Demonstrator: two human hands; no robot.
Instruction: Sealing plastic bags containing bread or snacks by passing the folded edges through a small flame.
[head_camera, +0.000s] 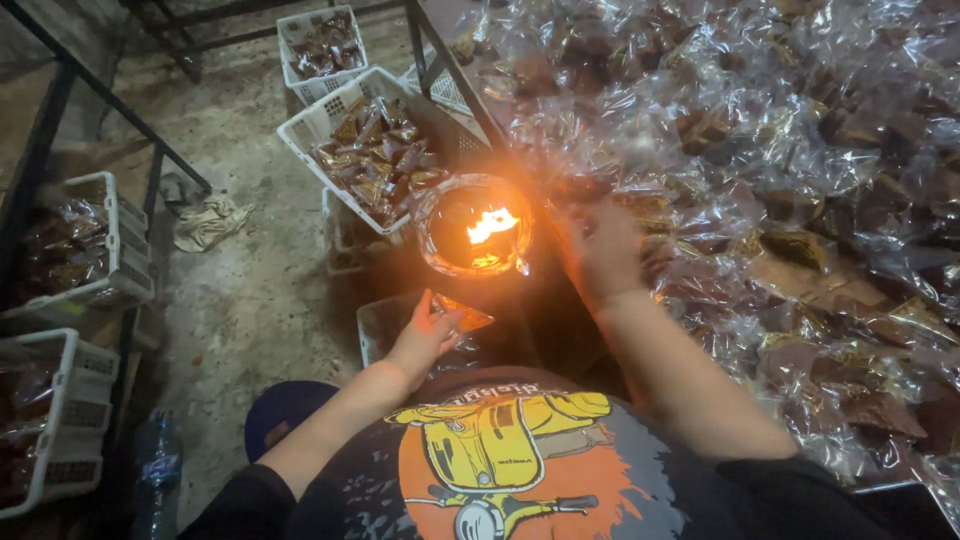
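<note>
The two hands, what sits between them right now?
In the head view, a round glass bowl with an open flame burning inside sits between the left hand and the right hand.

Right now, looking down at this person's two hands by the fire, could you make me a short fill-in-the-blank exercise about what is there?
1. The left hand holds a small clear plastic packet of brown food just below the round bowl with a ____ burning inside.
2. The right hand reaches into the big heap of clear ____ packets.
3. The white plastic basket left of the bowl is ____ with packets.

Missing words: flame; plastic; filled
</note>
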